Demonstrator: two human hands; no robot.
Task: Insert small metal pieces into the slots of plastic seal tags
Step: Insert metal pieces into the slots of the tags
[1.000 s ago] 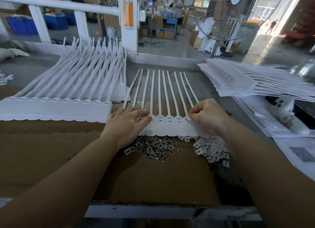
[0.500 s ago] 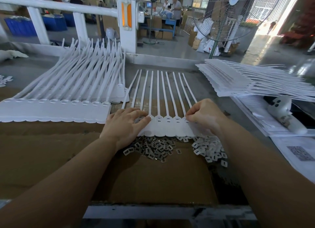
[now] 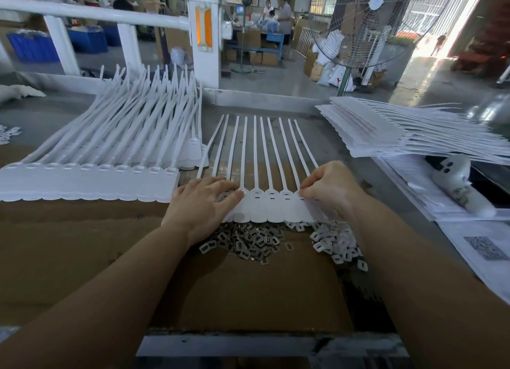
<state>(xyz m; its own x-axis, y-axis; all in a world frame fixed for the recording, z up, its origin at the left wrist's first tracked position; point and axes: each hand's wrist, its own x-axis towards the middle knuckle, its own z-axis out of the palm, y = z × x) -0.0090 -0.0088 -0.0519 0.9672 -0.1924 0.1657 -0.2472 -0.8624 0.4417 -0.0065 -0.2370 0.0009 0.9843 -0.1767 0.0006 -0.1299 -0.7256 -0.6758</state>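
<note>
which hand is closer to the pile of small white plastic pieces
Right. The right hand works directly above the pile of small white plastic pieces; the left hand lies farther left.

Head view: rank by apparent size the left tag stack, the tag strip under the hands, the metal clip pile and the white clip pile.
1. Left tag stack
2. Tag strip
3. Metal clip pile
4. White clip pile

The two piles look close; hands hide part of the strip.
</note>
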